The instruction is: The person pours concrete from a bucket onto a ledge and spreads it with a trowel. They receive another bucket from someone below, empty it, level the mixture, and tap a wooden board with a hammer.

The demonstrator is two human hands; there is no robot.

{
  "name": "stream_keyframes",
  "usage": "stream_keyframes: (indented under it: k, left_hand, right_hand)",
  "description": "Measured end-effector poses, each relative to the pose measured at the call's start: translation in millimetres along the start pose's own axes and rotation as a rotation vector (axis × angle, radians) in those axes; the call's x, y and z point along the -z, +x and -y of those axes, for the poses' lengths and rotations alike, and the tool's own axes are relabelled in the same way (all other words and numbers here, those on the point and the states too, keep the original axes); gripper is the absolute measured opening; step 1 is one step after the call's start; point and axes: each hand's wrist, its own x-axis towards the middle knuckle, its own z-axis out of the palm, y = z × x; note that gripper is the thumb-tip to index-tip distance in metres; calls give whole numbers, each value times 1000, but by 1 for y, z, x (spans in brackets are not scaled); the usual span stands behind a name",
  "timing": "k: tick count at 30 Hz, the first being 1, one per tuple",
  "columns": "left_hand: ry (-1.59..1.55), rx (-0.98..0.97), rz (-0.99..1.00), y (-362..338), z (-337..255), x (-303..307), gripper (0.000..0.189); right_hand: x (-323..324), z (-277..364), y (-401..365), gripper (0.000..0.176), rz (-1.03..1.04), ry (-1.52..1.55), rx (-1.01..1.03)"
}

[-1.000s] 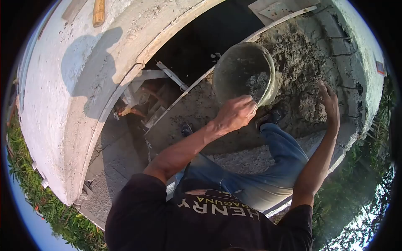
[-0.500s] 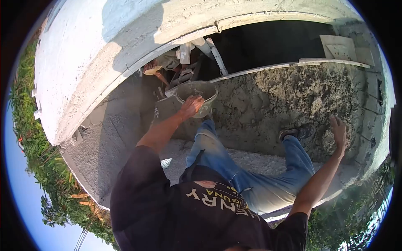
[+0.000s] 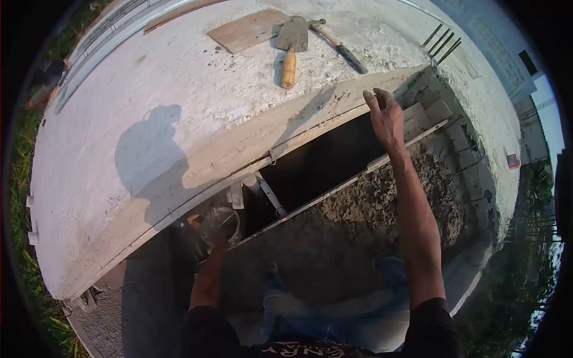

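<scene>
My left hand [image 3: 218, 234], smeared by motion and in shadow, is at the bucket [image 3: 234, 225] by the left end of the dark opening. Its fingers seem closed on the bucket, though the grip is hard to make out. My right hand [image 3: 389, 119] is raised over the right end of the opening, holding nothing, thumb and fingers apart and slightly bent. Beyond it on the pale concrete top lie a trowel [image 3: 292, 36] with a wooden handle and a hammer [image 3: 343, 51] with a dark grip.
A flat board [image 3: 248, 30] lies beside the trowel. Rough wet mortar [image 3: 370, 203] covers the floor right of my legs. A thin board [image 3: 322, 197] edges the dark opening [image 3: 328, 161]. Rebar stubs [image 3: 441, 45] stick up at the upper right.
My view has tilted up toward the concrete top, bringing the trowel and hammer into sight. My left hand has carried the bucket toward the opening; my right hand has risen and reached forward.
</scene>
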Motion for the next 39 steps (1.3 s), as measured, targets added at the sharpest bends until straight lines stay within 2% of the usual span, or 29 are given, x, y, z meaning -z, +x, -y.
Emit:
stream_keyframes:
  k: [1,3,5,6,7,8,9,10,11,12,13,14,16,17,19,21,22,23,24,27,29,30,31,35,39]
  left_hand:
    - [293,-153,-295,3,-1,-15,41]
    - [-457,-314,99,-11,-82,136,33]
    - [-540,-571,-249,-27,-143,277,26]
    - [-567,-638,-459,-22,-154,328,24]
    - [-604,-677,-676,-16,-160,369,22]
    - [-575,-630,-851,3,-161,403,21]
    - [-670,-487,-859,25,-164,428,23]
    - [-709,-333,-808,43,-172,453,35]
    - [-616,-322,-836,74,-174,463,45]
    - [-532,-316,-852,101,-173,466,55]
    - [-545,-356,-818,120,-174,463,55]
    - [-448,-438,-746,140,-181,461,64]
    - [-323,-549,-566,150,-200,455,85]
    - [-337,-576,-565,151,-205,457,85]
    - [-79,-581,-593,147,-203,454,84]
    - [-68,-522,-560,170,-196,446,89]
    - [0,-497,-542,165,-200,447,86]
    - [67,-476,-531,160,-206,449,84]
    - [68,-500,-545,166,-199,444,81]
    - [94,-512,-536,169,-200,443,73]
    - [134,-524,-514,166,-201,446,71]
    - [152,-532,-508,166,-198,445,70]
    - [170,-524,-520,171,-191,442,69]
    - [183,-521,-527,164,-203,443,68]
    - [166,-530,-498,158,-209,445,67]
  right_hand:
    - [-24,18,21,63,29,-11,39]
    - [-71,55,49,64,136,-129,86]
    - [-117,87,58,69,140,-293,55]
    - [-123,107,64,64,362,-303,-80]
    - [-153,103,73,54,336,-405,-56]
    - [-167,107,73,58,274,-353,-99]
    - [-196,94,92,42,245,-271,-93]
    - [-192,100,91,34,255,-381,-24]
    - [-192,99,94,34,239,-386,-55]
    - [-191,90,94,34,209,-337,83]
    - [-182,76,93,34,177,-295,221]
    - [-148,67,79,34,161,-329,185]
    - [-47,72,5,36,-4,20,229]
    - [-6,60,-21,36,38,-27,197]
    - [68,16,-78,36,30,-157,-41]
    - [133,-47,-132,42,110,-250,-447]
    - [150,-113,-169,47,42,-376,-533]
    - [170,-157,-207,50,-5,-420,-724]
    - [186,-193,-246,46,-38,-513,-840]
    - [217,-261,-340,41,-96,-666,-991]
    - [238,-299,-372,39,-121,-705,-1036]
    - [250,-318,-381,39,-130,-750,-1123]
    - [261,-335,-389,38,-133,-796,-1210]
    - [305,-388,-388,39,-143,-782,-1223]
    - [329,-424,-372,42,-282,-743,-1308]
